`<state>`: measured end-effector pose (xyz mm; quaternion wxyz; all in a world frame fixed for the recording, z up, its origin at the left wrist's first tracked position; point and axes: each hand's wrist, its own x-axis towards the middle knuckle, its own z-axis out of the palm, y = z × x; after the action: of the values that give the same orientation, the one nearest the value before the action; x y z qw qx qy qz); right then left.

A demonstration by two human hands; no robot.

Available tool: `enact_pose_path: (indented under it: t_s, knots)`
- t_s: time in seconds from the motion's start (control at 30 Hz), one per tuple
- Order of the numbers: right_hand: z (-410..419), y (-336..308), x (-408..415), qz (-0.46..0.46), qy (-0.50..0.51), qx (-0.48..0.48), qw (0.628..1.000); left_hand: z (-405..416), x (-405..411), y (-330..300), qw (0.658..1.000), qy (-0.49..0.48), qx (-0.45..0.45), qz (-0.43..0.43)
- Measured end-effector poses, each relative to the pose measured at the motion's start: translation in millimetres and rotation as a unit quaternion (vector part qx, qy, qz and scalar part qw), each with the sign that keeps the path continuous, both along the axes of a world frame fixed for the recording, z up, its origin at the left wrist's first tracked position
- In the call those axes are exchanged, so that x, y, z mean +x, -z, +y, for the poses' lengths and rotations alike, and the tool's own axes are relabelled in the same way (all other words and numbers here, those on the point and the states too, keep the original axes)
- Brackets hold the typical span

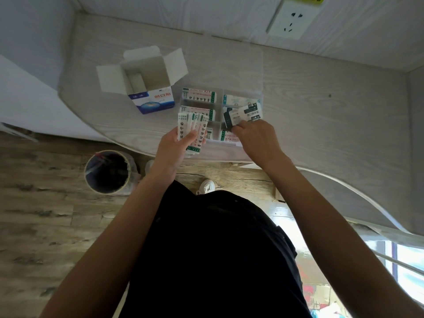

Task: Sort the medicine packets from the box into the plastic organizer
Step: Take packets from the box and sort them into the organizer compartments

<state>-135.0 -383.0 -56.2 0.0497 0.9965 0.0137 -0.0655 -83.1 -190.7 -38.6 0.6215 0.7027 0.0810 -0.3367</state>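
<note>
A white and blue cardboard box (146,88) stands open on the table, flaps spread, a packet or two left at its bottom. To its right lies the clear plastic organizer (220,104), its compartments holding white and green packets. My left hand (175,145) grips a fanned stack of white and green packets (192,131) over the organizer's near left corner. My right hand (254,134) pinches a few white and dark blue packets (243,114) over the middle right compartment.
The pale wood-grain table (321,111) curves along its near edge. A wall socket (291,19) is at the back right. On the floor below stands a lined waste bin (107,172). A white shoe (206,185) shows near my dark clothing.
</note>
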Motion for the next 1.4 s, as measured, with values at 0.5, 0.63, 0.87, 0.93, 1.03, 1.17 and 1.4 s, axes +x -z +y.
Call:
enact_pose_path:
  t_s: [0.5,0.63,0.87,0.93,1.03,1.17,1.4]
  knots:
    - [4.2,8.3,-5.2,-0.061,0.031,0.028,0.997,-2.4,0.4,-3.1,1.000,0.012,-0.001,-0.001]
    - [3.0,13.0,-6.0,-0.061,0.042,0.040,0.996,-2.8,2.0,0.8,1.000,0.020,0.005,-0.003]
    - [1.0,9.7,-4.5,-0.022,0.028,0.026,0.999,-3.5,2.7,1.3,1.000,0.020,-0.005,0.004]
    - [1.1,10.6,-2.6,-0.015,0.027,0.028,0.999,-3.6,2.9,1.2,1.000,0.015,-0.008,0.009]
    - [2.2,8.4,-0.9,-0.032,0.012,0.044,0.998,-4.2,3.5,1.9,1.000,0.017,-0.005,0.009]
    - [2.1,13.8,-3.0,-0.021,0.009,0.056,0.998,-2.8,5.1,3.4,1.000,0.013,-0.003,0.011]
    - [2.4,12.9,0.5,-0.025,0.014,0.060,0.998,-3.3,6.6,2.7,1.000,0.009,-0.007,0.019]
